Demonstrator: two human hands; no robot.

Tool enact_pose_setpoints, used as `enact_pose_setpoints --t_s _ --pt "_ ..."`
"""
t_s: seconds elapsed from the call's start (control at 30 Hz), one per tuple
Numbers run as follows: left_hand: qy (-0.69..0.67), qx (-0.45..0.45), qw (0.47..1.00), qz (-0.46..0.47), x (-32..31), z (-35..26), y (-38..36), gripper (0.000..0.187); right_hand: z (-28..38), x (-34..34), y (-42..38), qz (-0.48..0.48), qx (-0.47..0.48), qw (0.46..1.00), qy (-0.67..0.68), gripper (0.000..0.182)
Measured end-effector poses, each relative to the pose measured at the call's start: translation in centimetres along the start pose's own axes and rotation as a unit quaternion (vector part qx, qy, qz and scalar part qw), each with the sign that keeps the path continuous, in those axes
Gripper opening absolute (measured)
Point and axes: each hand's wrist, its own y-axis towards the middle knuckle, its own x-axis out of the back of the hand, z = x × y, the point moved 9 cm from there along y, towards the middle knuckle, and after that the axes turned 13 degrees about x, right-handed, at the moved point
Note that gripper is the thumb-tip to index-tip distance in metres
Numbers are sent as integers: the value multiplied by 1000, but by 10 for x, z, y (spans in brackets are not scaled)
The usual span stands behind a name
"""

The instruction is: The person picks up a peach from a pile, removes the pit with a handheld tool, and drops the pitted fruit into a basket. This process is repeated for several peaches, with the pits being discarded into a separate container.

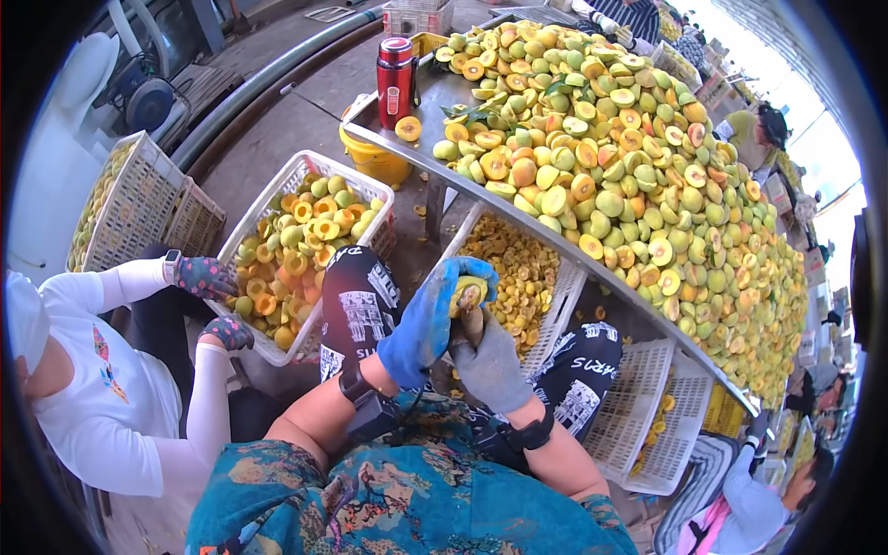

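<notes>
My left hand (418,326), in a blue glove, is closed around a peach half (467,289) held up above my lap. My right hand (495,367), in a grey glove, grips a short pitting tool (473,326) with a brownish handle. Its upper end meets the peach half; the working tip is hidden. Below and beyond my hands stands a white crate (566,294) holding small yellow fruit pieces and pits. At my left knee is another white crate (308,159), filled with pitted peach halves.
A metal table (518,215) carries a large heap of halved peaches (601,157) and a red thermos (395,83). Beneath its corner is a yellow bucket (376,165). A co-worker (120,388) sits at my left, gloved hands at the crate. White crates (638,407) stand right of my knee.
</notes>
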Motion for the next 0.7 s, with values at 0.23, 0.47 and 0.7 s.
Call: enact_pose_setpoints --t_s 0.23,0.47,0.7 --pt "-25 68 997 13 -1 12 12 63 -4 0 -3 52 36 998 -17 30" --pt "-16 156 988 -2 4 30 21 61 -28 -1 -10 117 26 992 -25 29" --pt "160 179 968 68 -6 38 34 56 -55 -16 -31 188 -175 912 319 30"
